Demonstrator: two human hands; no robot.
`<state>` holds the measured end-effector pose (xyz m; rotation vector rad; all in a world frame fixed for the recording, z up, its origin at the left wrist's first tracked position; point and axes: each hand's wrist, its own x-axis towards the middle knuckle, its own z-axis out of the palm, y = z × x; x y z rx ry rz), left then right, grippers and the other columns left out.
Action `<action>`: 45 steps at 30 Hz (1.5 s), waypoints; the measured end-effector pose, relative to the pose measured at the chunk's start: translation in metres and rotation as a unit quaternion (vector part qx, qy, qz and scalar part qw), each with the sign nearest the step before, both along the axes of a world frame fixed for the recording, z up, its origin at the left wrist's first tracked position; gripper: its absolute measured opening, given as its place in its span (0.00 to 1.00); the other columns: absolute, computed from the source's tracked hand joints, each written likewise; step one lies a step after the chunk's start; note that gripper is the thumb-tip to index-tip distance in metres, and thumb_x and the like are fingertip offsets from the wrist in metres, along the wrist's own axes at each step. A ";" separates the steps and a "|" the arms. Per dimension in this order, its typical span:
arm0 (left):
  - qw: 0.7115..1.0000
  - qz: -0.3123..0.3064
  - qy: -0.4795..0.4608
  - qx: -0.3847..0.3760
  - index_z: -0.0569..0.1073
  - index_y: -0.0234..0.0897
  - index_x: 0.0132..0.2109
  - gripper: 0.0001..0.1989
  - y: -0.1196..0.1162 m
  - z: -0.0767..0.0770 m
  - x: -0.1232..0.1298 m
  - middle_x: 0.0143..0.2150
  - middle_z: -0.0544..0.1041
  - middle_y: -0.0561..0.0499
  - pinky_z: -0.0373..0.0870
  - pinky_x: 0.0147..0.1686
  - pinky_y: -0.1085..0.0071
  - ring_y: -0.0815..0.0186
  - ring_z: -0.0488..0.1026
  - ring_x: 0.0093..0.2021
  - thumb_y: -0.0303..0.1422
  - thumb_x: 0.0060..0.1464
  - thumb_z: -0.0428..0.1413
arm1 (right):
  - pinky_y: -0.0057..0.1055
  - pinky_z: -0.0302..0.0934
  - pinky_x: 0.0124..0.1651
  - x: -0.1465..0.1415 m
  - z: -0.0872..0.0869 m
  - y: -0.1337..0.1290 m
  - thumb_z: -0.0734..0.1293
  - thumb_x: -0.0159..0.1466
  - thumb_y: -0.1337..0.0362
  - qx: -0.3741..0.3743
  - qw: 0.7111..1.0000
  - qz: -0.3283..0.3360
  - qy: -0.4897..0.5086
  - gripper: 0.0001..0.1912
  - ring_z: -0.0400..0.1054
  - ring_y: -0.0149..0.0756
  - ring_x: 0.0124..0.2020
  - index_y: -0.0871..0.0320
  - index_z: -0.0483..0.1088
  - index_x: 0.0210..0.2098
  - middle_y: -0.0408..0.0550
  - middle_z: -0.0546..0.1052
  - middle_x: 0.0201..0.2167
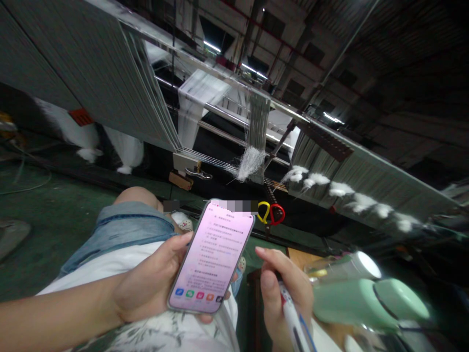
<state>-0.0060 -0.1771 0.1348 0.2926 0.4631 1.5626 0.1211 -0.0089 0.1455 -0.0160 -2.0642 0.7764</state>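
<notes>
My left hand (154,278) is wrapped round a smartphone (210,259), its lit pink screen facing me with lines of text and a row of app icons along the bottom. Just right of the phone is my right hand (284,293), its index finger extended towards the screen without touching it. A white and blue pen (295,318) is tucked in the closed fingers of that hand. Beyond the phone hang scissors with one yellow and one red handle loop (271,213). The text on the screen is too blurred to read.
A frame with stretched grey threads (91,63) spans the view, with white yarn bunches (361,202) hanging along it. At right, a light green bottle (351,303) and a clear cup (344,269) stand on a wooden surface. Clips (198,173) hang near the threads.
</notes>
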 end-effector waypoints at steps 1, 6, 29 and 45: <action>1.000 -0.003 -0.001 0.001 0.72 0.36 0.57 0.31 0.000 0.000 0.000 0.49 0.77 0.37 0.65 0.44 0.52 0.47 0.72 0.48 0.50 0.62 0.37 | 0.26 0.56 0.24 0.000 0.000 0.000 0.62 0.65 0.61 -0.002 1.000 -0.001 0.003 0.12 0.61 0.27 0.21 0.55 0.73 0.44 0.42 0.69 0.23; 1.000 0.000 0.007 -0.003 0.71 0.35 0.58 0.32 0.001 0.000 -0.001 0.49 0.76 0.37 0.64 0.44 0.52 0.46 0.71 0.49 0.50 0.62 0.36 | 0.26 0.57 0.24 -0.001 0.000 -0.001 0.62 0.65 0.62 -0.006 1.000 0.000 0.007 0.12 0.62 0.27 0.21 0.56 0.73 0.44 0.42 0.70 0.24; 1.000 0.003 0.004 0.003 0.71 0.36 0.58 0.30 0.000 -0.002 -0.001 0.50 0.76 0.36 0.66 0.43 0.54 0.47 0.71 0.49 0.50 0.61 0.40 | 0.27 0.59 0.25 0.000 0.001 -0.001 0.62 0.64 0.62 0.001 1.000 0.004 -0.010 0.11 0.63 0.28 0.22 0.56 0.73 0.44 0.43 0.71 0.25; 1.000 0.004 -0.005 0.007 0.73 0.37 0.55 0.29 0.002 -0.001 -0.002 0.48 0.76 0.38 0.66 0.42 0.55 0.49 0.71 0.47 0.50 0.60 0.41 | 0.27 0.59 0.26 -0.001 -0.001 -0.003 0.62 0.64 0.62 -0.013 1.000 -0.003 -0.011 0.12 0.63 0.28 0.21 0.56 0.73 0.44 0.42 0.69 0.23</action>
